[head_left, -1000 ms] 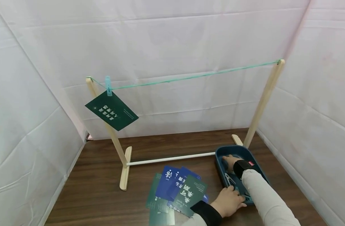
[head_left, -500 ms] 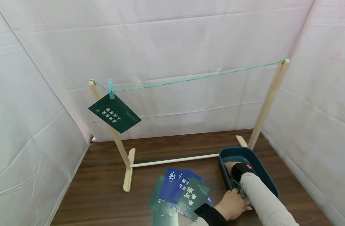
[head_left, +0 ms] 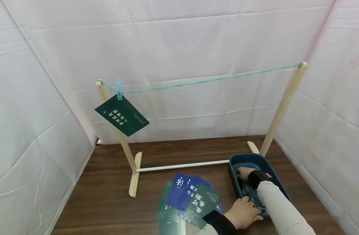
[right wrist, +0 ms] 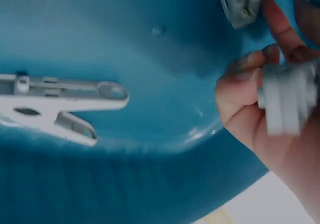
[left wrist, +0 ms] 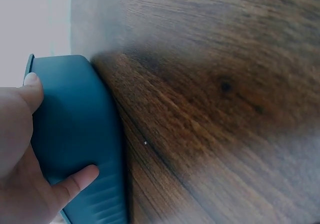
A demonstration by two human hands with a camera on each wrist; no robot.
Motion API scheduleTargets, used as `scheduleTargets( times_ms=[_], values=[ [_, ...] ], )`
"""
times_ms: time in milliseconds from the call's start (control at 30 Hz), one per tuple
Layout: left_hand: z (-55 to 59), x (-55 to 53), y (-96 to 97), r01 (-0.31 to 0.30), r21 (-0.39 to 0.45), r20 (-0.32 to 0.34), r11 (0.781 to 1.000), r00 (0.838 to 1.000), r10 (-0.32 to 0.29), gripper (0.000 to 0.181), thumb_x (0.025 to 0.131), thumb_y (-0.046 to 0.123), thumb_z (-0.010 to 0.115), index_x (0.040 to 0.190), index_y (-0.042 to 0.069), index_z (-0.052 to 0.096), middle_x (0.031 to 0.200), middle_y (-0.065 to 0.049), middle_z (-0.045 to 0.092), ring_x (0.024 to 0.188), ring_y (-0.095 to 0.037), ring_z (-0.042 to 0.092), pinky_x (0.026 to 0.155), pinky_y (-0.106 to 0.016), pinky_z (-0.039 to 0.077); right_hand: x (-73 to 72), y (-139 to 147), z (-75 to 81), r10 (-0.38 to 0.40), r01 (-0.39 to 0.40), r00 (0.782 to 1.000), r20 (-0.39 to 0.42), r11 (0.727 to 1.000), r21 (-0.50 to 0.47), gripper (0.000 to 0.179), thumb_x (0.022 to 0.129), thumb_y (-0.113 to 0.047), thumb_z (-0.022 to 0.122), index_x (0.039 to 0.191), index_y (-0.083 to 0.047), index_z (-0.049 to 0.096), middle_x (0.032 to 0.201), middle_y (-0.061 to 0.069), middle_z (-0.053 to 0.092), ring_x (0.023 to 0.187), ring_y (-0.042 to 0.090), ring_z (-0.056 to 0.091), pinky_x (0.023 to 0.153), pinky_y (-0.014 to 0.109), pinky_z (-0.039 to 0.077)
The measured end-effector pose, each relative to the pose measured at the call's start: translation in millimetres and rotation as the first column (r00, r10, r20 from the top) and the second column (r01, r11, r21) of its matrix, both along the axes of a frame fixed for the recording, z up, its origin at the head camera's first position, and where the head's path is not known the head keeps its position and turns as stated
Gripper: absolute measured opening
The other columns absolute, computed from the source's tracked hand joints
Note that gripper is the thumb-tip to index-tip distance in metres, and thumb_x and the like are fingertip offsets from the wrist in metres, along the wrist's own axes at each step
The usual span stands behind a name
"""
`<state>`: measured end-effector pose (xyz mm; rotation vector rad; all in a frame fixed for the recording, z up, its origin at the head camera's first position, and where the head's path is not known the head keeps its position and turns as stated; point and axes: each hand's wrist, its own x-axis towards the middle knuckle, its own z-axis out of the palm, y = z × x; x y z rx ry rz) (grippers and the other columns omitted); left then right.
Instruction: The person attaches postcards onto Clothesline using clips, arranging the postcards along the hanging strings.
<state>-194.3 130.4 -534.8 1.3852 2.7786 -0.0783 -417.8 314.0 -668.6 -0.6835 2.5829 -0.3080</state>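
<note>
A green card [head_left: 122,116] hangs aslant from the line [head_left: 179,85] by a blue peg [head_left: 118,89] on your left, and loose cards [head_left: 194,202] overlap on the table [head_left: 94,195]. Your left hand [head_left: 242,212] grips the rim of the tray [head_left: 250,159] near its closest corner, while your right hand [head_left: 245,173], inside it, pinches a pale peg [right wrist: 287,102] (a spare peg [right wrist: 60,107] lies beside that hand).

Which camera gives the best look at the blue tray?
The head view: it shows the blue tray in near-full outline, though the left hand, right hand and right sleeve cover parts. The left wrist view shows mainly an outer wall; the right wrist view shows only some of the inside, with clips.
</note>
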Motion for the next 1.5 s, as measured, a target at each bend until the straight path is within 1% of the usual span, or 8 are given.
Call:
scheduleTargets(
  times_ms=[67,267,467,600,900,1133,1300,1500],
  values=[
    [0.4,-1.7,-0.4,-0.008,0.005,0.024,1.000,1.000,0.007,0.040,0.098,0.052,0.032,0.125,0.037,0.057,0.119,0.018,0.060,0.103,-0.001,0.049,0.084,-0.015,0.043,7.8,-8.1,25.9,-0.010,0.010,1.000,-0.001,1.000,-0.013,0.024,0.097,-0.027,0.045,0.097,-0.006,0.057,0.092,0.012,0.058,0.083,0.023,0.054,0.067,0.035,0.044],
    [2.1,-5.9,-4.3,-0.057,0.073,0.084,0.996,0.995,0.050,0.042,0.097,0.055,0.035,0.120,0.032,0.062,0.115,0.015,0.062,0.096,-0.002,0.049,0.074,-0.015,0.043,87.1,-82.7,179.9,-0.044,0.044,0.998,0.034,0.999,0.019,0.009,0.088,0.001,0.051,0.096,0.001,0.056,0.097,0.021,0.054,0.086,0.031,0.052,0.071,0.038,0.044],
    [2.4,-6.7,-15.1,-0.052,0.214,0.203,0.976,0.979,0.008,0.038,0.098,0.049,0.039,0.127,0.031,0.057,0.132,0.005,0.051,0.113,-0.006,0.044,0.081,-0.013,0.042,91.9,-97.7,201.4,-0.196,0.198,0.980,-0.036,0.979,0.054,0.016,0.079,-0.006,0.073,0.088,-0.001,0.062,0.082,0.009,0.063,0.073,0.019,0.058,0.063,0.033,0.048],
    [8.2,-6.1,-28.7,-0.036,0.328,0.134,0.944,0.991,-0.008,0.034,0.098,0.043,0.043,0.126,0.029,0.056,0.139,-0.004,0.044,0.123,-0.013,0.041,0.093,-0.017,0.041,96.6,-104.4,214.7,-0.229,0.238,0.967,-0.112,0.968,0.079,0.011,0.087,-0.007,0.065,0.090,0.002,0.061,0.083,0.012,0.063,0.073,0.021,0.060,0.064,0.034,0.049],
    [10.4,-15.9,-77.5,-0.222,0.498,0.234,0.838,0.965,0.117,0.025,0.099,0.032,0.048,0.120,0.022,0.057,0.140,-0.009,0.041,0.129,-0.025,0.039,0.094,-0.036,0.042,105.5,-127.2,240.9,-0.277,0.204,0.865,-0.419,0.956,-0.212,0.022,0.086,-0.004,0.065,0.103,0.008,0.056,0.093,0.025,0.058,0.083,0.037,0.057,0.070,0.044,0.048],
    [-10.9,-22.6,-115.5,-0.450,0.549,0.378,0.704,0.885,0.271,0.021,0.095,0.022,0.057,0.113,0.013,0.061,0.125,-0.012,0.049,0.114,-0.029,0.046,0.089,-0.038,0.045,115.0,-158.7,249.4,-0.232,0.140,0.929,-0.287,0.941,-0.308,0.012,0.101,-0.010,0.040,0.104,-0.001,0.048,0.100,0.023,0.041,0.059,0.023,0.048,0.054,0.032,0.039],
    [-23.8,-24.0,-129.1,-0.565,0.504,0.333,0.653,0.825,0.457,0.018,0.091,0.026,0.063,0.104,0.013,0.065,0.101,-0.007,0.056,0.090,-0.021,0.049,0.072,-0.033,0.045,128.1,-181.6,256.2,-0.201,0.090,0.941,-0.274,0.924,-0.371,0.011,0.103,-0.011,0.036,0.099,-0.006,0.045,0.094,0.015,0.036,0.053,0.017,0.039,0.050,0.026,0.033],
    [-29.8,-26.5,-132.2,-0.751,0.414,0.335,0.514,0.651,0.681,0.058,0.071,0.050,0.077,0.110,0.011,0.058,0.106,-0.016,0.050,0.099,-0.033,0.049,0.071,-0.050,0.046,154.4,-203.5,270.0,-0.159,-0.017,0.927,-0.341,0.888,-0.460,0.015,0.103,-0.016,0.037,0.100,-0.009,0.050,0.094,0.011,0.043,0.067,0.014,0.044,0.059,0.027,0.039]
  ],
)
